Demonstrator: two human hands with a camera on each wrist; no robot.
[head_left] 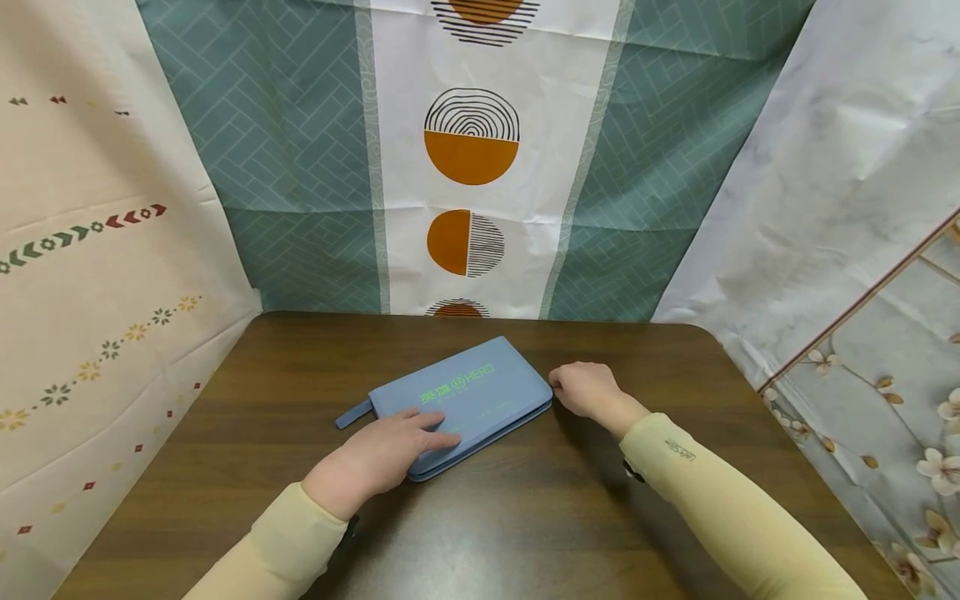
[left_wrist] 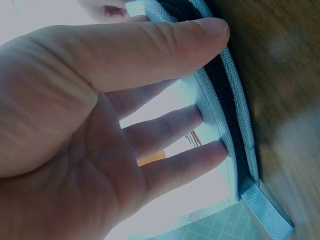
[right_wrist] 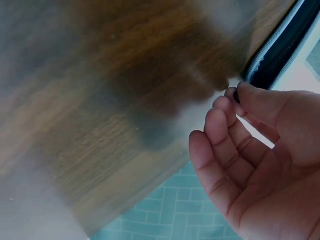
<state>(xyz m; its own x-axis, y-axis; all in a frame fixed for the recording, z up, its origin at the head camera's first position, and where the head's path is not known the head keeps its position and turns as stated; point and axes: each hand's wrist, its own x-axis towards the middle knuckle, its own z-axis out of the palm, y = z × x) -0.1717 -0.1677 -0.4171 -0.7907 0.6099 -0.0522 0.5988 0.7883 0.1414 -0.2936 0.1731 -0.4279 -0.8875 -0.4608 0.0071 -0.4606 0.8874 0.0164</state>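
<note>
A flat blue zip case with green lettering lies aslant on the table. My left hand rests on its lower left part, fingers spread and fairly straight; in the left wrist view the thumb lies over the zipped edge. At the case's right corner, my right hand pinches a small dark zipper pull between thumb and forefinger. Most of that pull is hidden by the fingertips. The zip's dark band runs up to them. A fabric wrist loop sticks out from the left end.
The brown wooden table extends around the case on all sides. Behind its far edge hangs a teal and white curtain with orange circles. Patterned cloths hang on the left and right.
</note>
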